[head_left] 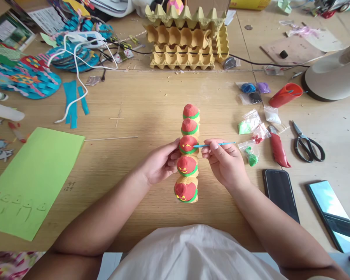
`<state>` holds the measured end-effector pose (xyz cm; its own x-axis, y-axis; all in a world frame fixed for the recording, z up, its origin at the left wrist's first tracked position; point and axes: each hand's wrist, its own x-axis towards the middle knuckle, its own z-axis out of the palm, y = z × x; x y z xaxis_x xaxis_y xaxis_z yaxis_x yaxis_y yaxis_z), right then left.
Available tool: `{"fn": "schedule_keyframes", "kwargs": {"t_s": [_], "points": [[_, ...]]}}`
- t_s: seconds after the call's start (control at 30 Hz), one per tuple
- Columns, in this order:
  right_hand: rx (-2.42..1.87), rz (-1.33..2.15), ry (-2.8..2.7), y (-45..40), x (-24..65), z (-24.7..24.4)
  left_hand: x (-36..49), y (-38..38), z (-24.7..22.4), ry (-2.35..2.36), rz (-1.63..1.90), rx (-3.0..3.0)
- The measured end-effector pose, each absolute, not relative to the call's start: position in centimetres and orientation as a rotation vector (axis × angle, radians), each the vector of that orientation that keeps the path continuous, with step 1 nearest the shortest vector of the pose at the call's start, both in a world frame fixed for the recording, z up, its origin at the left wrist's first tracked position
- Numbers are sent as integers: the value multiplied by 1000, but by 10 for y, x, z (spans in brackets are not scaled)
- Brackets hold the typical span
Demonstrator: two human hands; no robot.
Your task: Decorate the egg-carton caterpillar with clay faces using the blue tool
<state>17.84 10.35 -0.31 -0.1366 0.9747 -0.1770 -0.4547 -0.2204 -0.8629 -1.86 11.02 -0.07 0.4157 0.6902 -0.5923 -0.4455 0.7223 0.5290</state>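
A strip of egg carton (188,166) with several cups runs away from me above the table. Its cups are covered in red clay with green bands, and the nearer ones carry small yellow face details. My left hand (163,161) grips the strip from the left, fingers closed around the middle cup's side. Pinched in my right hand (226,161) is a thin blue clay modelling tool (205,145). Its tip meets the middle cup, beside small yellow pieces on the red clay. Whether the tip presses in, I cannot tell.
Bags of coloured clay (252,155), a red cutter (279,147), black scissors (309,144), an orange cup (286,94) and two phones (281,192) lie to the right. Green paper (37,171) lies left. Egg cartons (182,58) and a black cable (268,64) are at the back.
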Motion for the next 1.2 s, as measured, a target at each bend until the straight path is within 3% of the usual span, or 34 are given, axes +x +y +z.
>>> {"fn": "schedule_keyframes", "kwargs": {"t_s": [0.4, 1.2], "points": [[-926, 1434, -950, 95, 180, -3, -16, 108, 4, 920, 716, 293], [-863, 1479, -1029, 93, 178, -1, -16, 107, 6, 912, 707, 316]]}}
